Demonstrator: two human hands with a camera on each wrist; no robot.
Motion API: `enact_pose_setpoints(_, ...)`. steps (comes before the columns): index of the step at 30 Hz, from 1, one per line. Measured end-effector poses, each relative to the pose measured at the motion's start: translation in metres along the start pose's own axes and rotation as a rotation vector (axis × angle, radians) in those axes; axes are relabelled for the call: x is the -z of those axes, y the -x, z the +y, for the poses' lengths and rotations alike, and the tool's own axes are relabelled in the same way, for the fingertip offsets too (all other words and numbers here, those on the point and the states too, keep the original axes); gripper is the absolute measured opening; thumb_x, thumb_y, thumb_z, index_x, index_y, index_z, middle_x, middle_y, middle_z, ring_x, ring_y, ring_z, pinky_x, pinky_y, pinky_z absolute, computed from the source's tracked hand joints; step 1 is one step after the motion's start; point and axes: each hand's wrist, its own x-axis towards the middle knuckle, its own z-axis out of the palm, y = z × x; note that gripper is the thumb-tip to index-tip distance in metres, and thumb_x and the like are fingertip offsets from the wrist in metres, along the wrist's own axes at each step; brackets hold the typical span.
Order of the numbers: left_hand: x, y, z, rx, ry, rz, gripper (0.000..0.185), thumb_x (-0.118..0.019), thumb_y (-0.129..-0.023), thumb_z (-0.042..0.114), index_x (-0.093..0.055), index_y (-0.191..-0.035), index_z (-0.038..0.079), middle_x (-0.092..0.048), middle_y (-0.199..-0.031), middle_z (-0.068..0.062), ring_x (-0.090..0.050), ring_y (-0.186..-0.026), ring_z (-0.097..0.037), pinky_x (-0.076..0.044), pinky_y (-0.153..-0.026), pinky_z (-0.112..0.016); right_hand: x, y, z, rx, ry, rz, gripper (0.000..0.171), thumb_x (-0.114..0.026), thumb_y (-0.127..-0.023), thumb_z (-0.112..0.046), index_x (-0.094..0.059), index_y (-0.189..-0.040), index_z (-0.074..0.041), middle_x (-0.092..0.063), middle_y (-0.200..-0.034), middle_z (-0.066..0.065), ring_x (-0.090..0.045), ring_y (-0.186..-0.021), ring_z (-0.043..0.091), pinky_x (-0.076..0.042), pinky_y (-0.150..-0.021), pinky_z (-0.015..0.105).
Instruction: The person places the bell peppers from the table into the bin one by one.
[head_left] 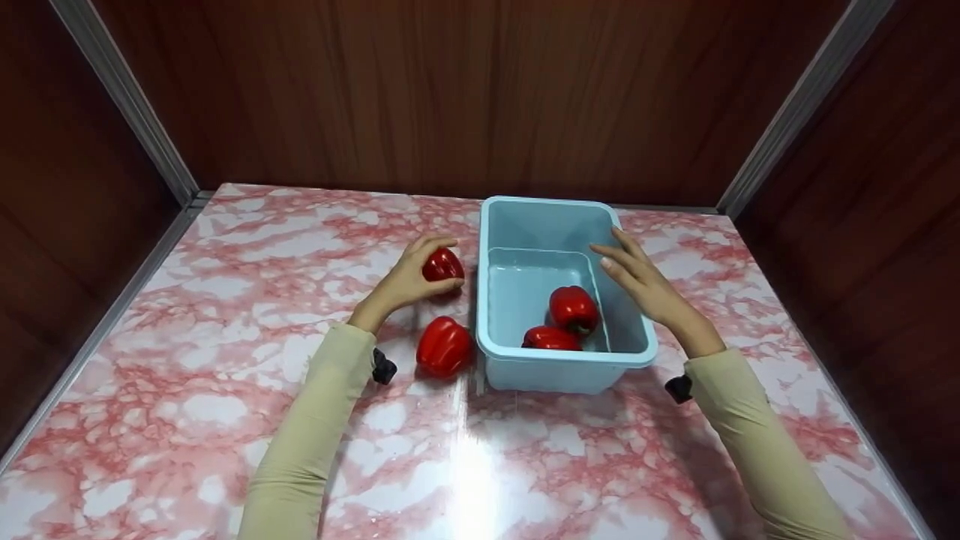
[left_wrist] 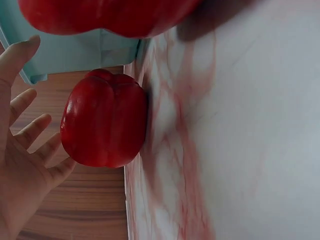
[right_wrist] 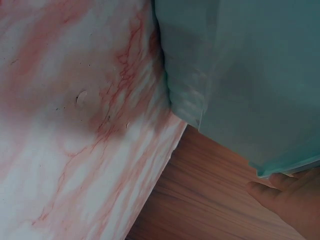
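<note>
My left hand [head_left: 409,279] arches over a glossy red bell pepper [head_left: 442,265] on the table, left of a light-blue plastic bin [head_left: 570,375]. In the left wrist view, the fingers are spread behind and above this bell pepper [left_wrist: 105,120], not closed around it. A second red bell pepper [head_left: 445,346] lies closer to me, beside the bin's left wall. My right hand [head_left: 641,281] hovers at the bin's right rim, fingers extended over the inside. Two more red bell peppers, one upright [head_left: 574,309] and one partly hidden by the front rim [head_left: 553,338], lie in the bin.
The table [head_left: 225,337] has a red-and-white marbled top. Dark wood-grain panels [head_left: 405,97] with grey metal corner strips [head_left: 135,105] enclose its back and sides. The bin stands near the back, right of centre, and its front wall faces me.
</note>
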Motion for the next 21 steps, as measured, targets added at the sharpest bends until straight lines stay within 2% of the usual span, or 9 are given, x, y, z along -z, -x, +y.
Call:
enact_pose_setpoints(16,-0.0012,0.0015,-0.0057,0.004,-0.018,0.009,0.070,-0.072,-0.076,0.046,-0.044,-0.136,0.023,-0.037,-0.139,-0.005,-0.037,-0.126,-0.023,-0.041,-0.099,-0.045,-0.0002,0.0004,0.0008,0.012,-0.001,0.004,0.047,-0.042,-0.097,-0.041,-0.047,-0.137,-0.017,-0.007,-0.155,0.006,-0.004,-0.142,0.029,-0.008,-0.107,0.064)
enact_pose_setpoints(21,-0.0019,0.0007,-0.0084,0.003,-0.018,0.009,0.070,-0.074,-0.076,0.041,-0.044,-0.136,0.018,-0.037,-0.139,-0.006,-0.036,-0.127,-0.025,-0.040,-0.100,-0.045,0.0001,0.0004,0.0016,0.023,0.004,0.004,0.046,-0.042,-0.097,-0.040,-0.047,-0.137,-0.015,-0.007,-0.155,0.008,-0.004,-0.142,0.031,-0.008,-0.107,0.064)
